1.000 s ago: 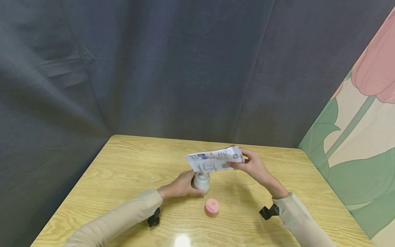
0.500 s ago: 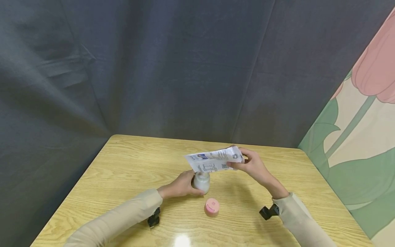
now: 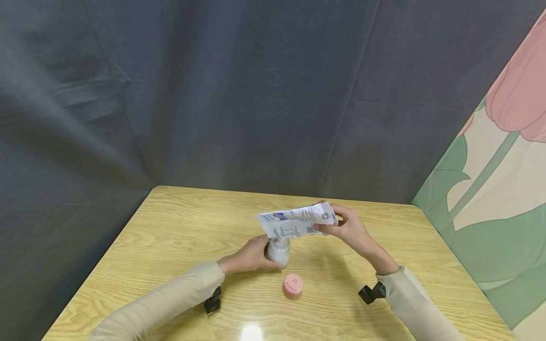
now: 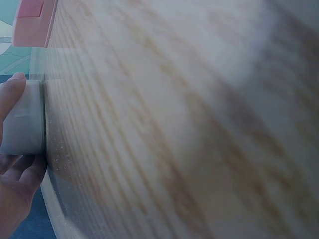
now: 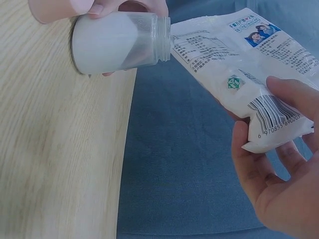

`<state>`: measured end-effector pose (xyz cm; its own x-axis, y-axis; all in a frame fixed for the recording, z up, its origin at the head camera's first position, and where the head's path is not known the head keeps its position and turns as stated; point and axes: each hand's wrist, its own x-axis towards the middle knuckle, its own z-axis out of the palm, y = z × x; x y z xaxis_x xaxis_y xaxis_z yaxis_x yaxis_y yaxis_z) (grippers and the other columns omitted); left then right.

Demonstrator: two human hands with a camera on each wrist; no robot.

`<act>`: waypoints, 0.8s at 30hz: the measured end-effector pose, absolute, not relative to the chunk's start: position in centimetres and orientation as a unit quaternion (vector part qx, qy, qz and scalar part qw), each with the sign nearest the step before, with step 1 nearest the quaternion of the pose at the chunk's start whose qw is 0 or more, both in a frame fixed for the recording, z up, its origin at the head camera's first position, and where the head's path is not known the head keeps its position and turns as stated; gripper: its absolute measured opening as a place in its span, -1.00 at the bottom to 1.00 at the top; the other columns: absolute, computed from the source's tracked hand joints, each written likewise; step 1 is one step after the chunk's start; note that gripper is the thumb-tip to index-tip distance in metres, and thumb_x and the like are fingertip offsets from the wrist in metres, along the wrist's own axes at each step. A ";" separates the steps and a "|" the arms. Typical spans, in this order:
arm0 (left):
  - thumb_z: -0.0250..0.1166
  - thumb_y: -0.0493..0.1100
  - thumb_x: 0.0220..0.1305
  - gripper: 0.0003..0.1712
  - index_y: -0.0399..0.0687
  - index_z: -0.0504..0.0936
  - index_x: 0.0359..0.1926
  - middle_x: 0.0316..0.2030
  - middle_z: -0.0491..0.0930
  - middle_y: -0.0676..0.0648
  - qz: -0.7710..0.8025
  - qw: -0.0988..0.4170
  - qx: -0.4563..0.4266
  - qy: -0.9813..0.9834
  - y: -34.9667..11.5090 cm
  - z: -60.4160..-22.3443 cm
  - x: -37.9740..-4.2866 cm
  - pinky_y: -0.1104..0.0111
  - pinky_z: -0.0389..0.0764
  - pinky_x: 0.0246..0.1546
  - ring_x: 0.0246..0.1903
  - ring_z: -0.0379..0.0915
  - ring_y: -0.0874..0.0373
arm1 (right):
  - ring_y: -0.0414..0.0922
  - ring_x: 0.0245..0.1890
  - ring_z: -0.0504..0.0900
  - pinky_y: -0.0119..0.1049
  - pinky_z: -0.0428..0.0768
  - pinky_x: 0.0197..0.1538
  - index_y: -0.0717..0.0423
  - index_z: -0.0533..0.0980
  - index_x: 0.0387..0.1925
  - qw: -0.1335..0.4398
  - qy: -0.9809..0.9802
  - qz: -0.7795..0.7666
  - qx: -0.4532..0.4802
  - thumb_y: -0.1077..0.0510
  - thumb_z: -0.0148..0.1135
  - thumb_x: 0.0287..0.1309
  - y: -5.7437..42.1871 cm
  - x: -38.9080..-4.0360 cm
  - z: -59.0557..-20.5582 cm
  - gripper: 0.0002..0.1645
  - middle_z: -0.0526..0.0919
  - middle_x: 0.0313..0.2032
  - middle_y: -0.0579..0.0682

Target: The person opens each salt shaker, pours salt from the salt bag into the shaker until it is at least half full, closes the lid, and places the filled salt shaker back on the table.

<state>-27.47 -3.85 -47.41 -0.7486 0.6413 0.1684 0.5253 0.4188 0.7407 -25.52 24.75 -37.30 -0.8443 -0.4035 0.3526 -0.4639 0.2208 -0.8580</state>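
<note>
My left hand (image 3: 250, 255) grips a clear glass jar (image 3: 279, 253) that stands upright on the table, thumb on the near side and fingers behind. White contents fill the jar to well over half in the right wrist view, and its threaded mouth has no lid on. Above it, my right hand (image 3: 349, 228) holds a white printed plastic packet (image 5: 224, 55) by its bottom end, thumb on one face and fingers under the other. The packet is tilted, its far corner right at the jar's mouth. A pink round lid (image 3: 293, 286) lies just in front of the jar.
The wooden table (image 3: 179, 227) carries the jar and lid. A dark cloth (image 3: 256, 94) hangs behind it, and a wall with painted flowers (image 3: 490, 199) rises on the right. Black wrist mounts (image 3: 371, 292) stick out below both sleeves.
</note>
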 end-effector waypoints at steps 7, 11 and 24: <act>0.58 -0.02 0.03 0.10 -0.02 0.15 0.49 0.19 0.50 -0.05 0.410 0.070 0.347 0.840 -3.8 -47.4 -27.5 0.32 0.50 0.13 0.12 0.47 0.16 | -0.02 -0.02 0.64 -0.19 0.69 -0.13 0.13 0.57 0.12 0.028 -0.780 0.559 0.278 0.34 0.39 0.15 24.8 -25.5 -37.3 -0.53 0.64 0.05 0.07; 0.58 -0.01 0.03 0.11 -0.02 0.14 0.50 0.20 0.49 -0.06 0.411 0.068 0.348 0.840 -3.9 -47.5 -27.5 0.30 0.50 0.14 0.13 0.46 0.15 | -0.02 -0.02 0.64 -0.18 0.69 -0.12 0.12 0.57 0.12 0.026 -0.780 0.560 0.279 0.34 0.39 0.15 24.9 -25.5 -37.3 -0.53 0.64 0.05 0.07; 0.58 0.01 0.04 0.12 -0.04 0.12 0.50 0.18 0.51 -0.07 0.406 0.067 0.349 0.842 -3.8 -47.5 -27.5 0.31 0.52 0.11 0.11 0.48 0.15 | 0.07 -0.01 0.64 -0.20 0.69 -0.13 0.13 0.58 0.10 0.031 -0.788 0.551 0.274 0.33 0.40 0.14 24.9 -25.5 -36.9 -0.54 0.65 0.05 0.07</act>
